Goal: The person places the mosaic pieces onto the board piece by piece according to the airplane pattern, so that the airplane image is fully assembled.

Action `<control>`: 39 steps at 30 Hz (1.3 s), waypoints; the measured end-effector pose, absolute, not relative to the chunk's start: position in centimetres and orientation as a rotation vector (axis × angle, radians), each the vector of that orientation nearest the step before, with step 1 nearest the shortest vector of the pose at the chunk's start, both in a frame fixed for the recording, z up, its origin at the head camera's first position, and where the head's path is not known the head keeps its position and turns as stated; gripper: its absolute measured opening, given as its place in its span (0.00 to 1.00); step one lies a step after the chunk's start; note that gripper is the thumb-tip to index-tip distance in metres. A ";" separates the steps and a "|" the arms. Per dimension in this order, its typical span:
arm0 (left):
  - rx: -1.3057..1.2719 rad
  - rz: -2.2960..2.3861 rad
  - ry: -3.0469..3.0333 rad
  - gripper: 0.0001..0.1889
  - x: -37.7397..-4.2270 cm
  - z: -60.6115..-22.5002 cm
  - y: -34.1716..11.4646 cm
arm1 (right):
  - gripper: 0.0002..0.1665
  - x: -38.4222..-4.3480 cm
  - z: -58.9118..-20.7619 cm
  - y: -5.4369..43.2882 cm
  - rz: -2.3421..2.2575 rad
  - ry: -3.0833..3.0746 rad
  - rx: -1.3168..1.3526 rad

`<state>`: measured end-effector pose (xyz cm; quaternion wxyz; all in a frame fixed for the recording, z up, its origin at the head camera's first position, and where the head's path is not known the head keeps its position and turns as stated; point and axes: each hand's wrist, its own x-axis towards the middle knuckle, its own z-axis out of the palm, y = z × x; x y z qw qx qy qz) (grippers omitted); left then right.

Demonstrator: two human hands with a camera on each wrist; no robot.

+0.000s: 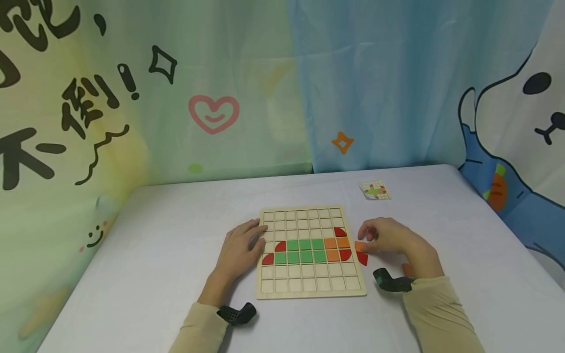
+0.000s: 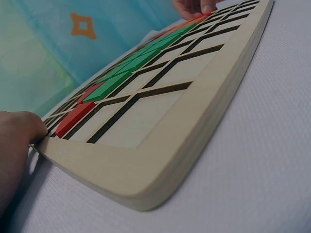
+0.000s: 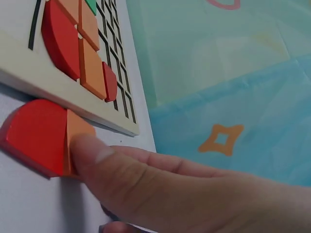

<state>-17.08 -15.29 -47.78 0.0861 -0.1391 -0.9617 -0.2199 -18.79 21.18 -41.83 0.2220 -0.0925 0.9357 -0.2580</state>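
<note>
A wooden grid board [image 1: 309, 284] lies on the table, with green tiles [image 1: 305, 256] across its middle, orange tiles [image 1: 333, 255] to their right and red quarter-round tiles [image 1: 268, 259] at both ends. My left hand [image 1: 240, 247] rests at the board's left edge, its fingers touching the rim. Beside the right edge, my right hand [image 1: 388, 238] holds an orange square tile [image 3: 80, 124] with the thumb on it; the fingertips behind are partly hidden. Next to that tile lies a loose red rounded tile [image 3: 36, 136], just off the board.
Near my right wrist sits another orange piece [image 1: 408, 269], partly covered. A small picture card [image 1: 375, 190] lies at the back right of the white table [image 1: 185, 215]. Behind the table hangs a printed curtain [image 1: 256, 59]. Each wrist wears a black camera mount [image 1: 238, 314].
</note>
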 end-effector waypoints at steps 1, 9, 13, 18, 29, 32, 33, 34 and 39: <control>-0.414 -0.656 -2.868 0.19 -17.1 -47.8 -15.3 | 0.13 -18.8 -41.9 21.2 -0.716 2.585 -0.251; -0.416 -0.653 -2.872 0.19 -17.1 -47.6 -15.3 | 0.07 -19.0 -42.0 21.0 -0.728 2.578 -0.276; -0.420 -0.653 -2.864 0.19 -17.1 -47.7 -15.3 | 0.05 -19.1 -42.2 20.9 -0.734 2.593 -0.275; -0.426 -0.648 -2.861 0.19 -17.1 -47.8 -15.3 | 0.06 -19.2 -42.4 21.1 -0.746 2.612 -0.253; -0.423 -0.657 -2.870 0.19 -17.0 -47.6 -15.3 | 0.18 -19.3 -42.8 21.2 -0.738 2.703 -0.333; -0.423 -0.658 -2.872 0.19 -17.0 -47.6 -15.3 | 0.16 -19.5 -43.0 21.1 -0.734 2.754 -0.350; -0.422 -0.656 -2.871 0.19 -17.0 -47.6 -15.3 | 0.16 -19.6 -43.1 21.1 -0.733 2.761 -0.353; -0.422 -0.654 -2.872 0.19 -17.0 -47.6 -15.3 | 0.16 -19.6 -43.1 21.0 -0.732 2.765 -0.355; -0.419 -0.654 -2.869 0.19 -17.0 -47.6 -15.2 | 0.19 -19.5 -43.1 21.0 -0.708 2.765 -0.330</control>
